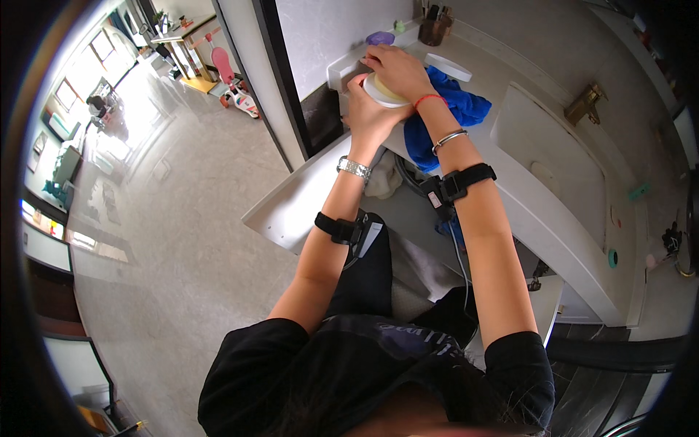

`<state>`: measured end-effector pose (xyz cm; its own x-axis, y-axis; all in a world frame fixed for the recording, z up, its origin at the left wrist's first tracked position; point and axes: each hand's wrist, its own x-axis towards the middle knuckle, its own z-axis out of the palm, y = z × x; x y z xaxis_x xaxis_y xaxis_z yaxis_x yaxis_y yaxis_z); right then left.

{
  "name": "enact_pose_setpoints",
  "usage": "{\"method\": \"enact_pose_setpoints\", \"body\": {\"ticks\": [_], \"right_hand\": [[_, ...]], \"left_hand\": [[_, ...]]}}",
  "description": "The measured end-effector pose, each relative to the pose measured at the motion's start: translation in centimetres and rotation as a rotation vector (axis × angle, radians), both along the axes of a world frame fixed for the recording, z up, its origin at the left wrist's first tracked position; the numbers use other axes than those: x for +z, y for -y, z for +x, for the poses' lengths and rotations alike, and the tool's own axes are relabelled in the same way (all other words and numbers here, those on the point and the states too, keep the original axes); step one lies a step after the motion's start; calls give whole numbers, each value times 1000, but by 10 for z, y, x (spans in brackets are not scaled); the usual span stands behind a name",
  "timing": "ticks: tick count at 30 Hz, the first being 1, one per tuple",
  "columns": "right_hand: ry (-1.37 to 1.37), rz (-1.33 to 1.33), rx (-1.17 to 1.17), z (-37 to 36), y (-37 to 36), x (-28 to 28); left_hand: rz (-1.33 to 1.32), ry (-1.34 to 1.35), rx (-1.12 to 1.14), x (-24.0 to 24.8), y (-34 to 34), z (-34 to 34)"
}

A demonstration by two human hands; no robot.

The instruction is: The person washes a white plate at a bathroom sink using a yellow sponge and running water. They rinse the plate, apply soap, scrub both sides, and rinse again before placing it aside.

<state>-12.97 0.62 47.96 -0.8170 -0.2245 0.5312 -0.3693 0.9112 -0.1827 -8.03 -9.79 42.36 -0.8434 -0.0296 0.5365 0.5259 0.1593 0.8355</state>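
Both of my hands are on a round white jar (380, 92) with a pale yellow part, over the left end of the white counter. My left hand (370, 120) wraps around its near side, fingers closed on it. Across its top lies my right hand (399, 71), its fingers bent over the far side. Whether the yellow part is a lid or contents I cannot tell. A blue cloth (466, 105) hangs over the counter edge beside my right wrist. Near it on the counter is a white oblong object (448, 67).
Below my forearms a white drawer (287, 200) is pulled out, with cloth inside. To the right are a sink basin (557, 182) and a brass tap (586, 102). A brush holder (435, 30) and a purple item (380, 38) stand at the back. A pink scooter (229, 76) is far left.
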Motion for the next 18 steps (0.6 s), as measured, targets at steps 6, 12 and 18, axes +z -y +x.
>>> {"method": "enact_pose_setpoints", "body": {"ticks": [6,12,18], "right_hand": [[9,9,0,3,1,2],[-4,52,9,-1,3,0],[-5,43,35,-1,4,-1]], "left_hand": [[-12,15,13,2,0,1],[10,39,-3,4,0,3],[-59,57,53,2,0,3]]}}
